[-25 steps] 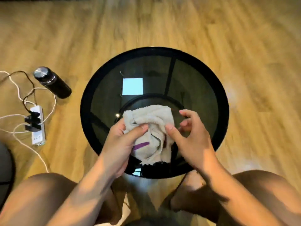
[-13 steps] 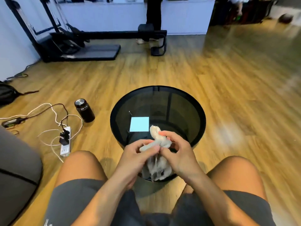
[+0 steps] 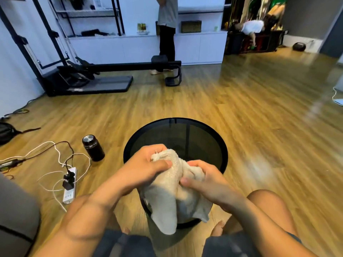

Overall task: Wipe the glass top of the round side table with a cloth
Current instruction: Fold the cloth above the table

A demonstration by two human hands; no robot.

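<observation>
The round side table (image 3: pixel 220 145) has a black rim and a dark glass top, and it stands on the wooden floor between my knees. A beige terry cloth (image 3: pixel 170 197) is bunched up above the near half of the glass. My left hand (image 3: pixel 146 164) grips its upper left part. My right hand (image 3: pixel 206 180) pinches its right side with thumb and fingers. The loose lower end of the cloth hangs down over the table's near rim. The near part of the glass is hidden behind the cloth and my hands.
A black bottle (image 3: pixel 93 147) stands on the floor left of the table. A white power strip (image 3: pixel 69 185) with plugs and tangled cables lies further left. A grey cushion (image 3: pixel 16 216) is at the lower left. A person (image 3: pixel 167 34) stands by an exercise machine (image 3: pixel 89 71) far back.
The cloth has been lifted off the glass and gathered into a bunch between both hands. The view has tilted up from the table to the room.
</observation>
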